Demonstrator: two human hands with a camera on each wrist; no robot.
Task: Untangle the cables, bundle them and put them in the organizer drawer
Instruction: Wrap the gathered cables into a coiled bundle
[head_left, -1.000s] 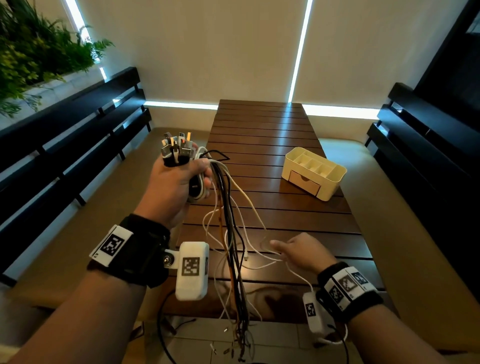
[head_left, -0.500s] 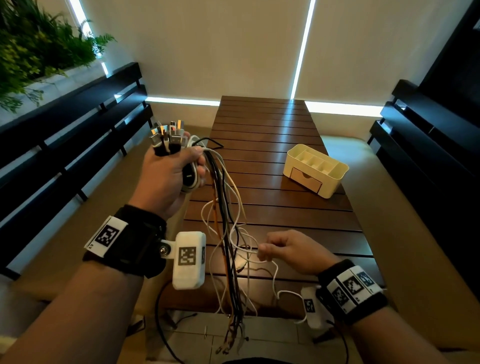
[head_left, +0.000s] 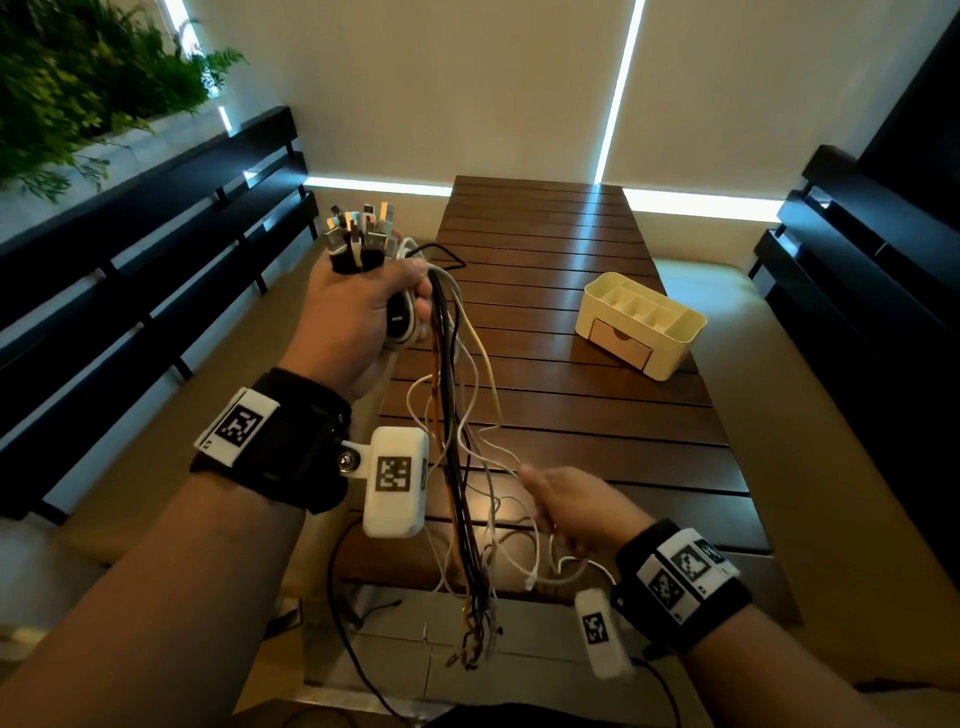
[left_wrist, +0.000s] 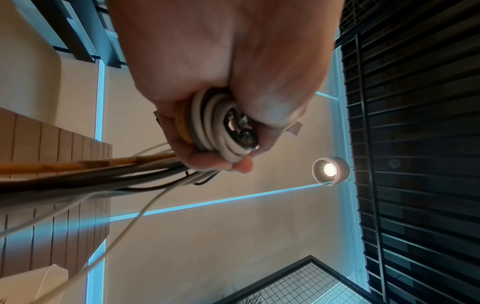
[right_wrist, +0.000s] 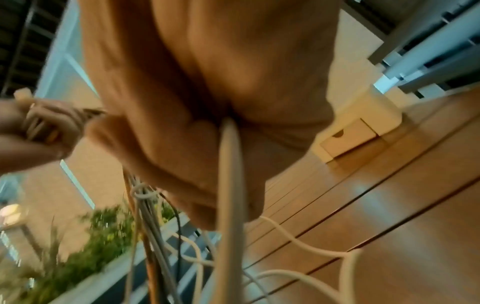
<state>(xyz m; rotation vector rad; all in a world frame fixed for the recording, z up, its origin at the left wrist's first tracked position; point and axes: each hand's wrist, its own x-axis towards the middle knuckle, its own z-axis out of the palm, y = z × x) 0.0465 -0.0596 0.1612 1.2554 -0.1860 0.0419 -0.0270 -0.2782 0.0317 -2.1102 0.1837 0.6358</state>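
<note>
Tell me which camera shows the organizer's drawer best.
The head view: the organizer sits whole on the table, drawer shut and facing the camera. The right wrist view shows the drawer front, blurred and partly behind the right hand. The left wrist view misses it.

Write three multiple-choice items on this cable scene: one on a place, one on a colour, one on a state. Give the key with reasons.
1. Where does the organizer stand?
A. on the wooden table
B. on the bench
C. in the left hand

2. What colour is the cable that the right hand pulls?
A. red
B. white
C. green

3. The organizer's drawer is:
A. removed
B. wide open
C. closed

Key: 1 A, it sits on the slats; 2 B, a white strand runs through the fingers; 3 C, its front sits flush.
</note>
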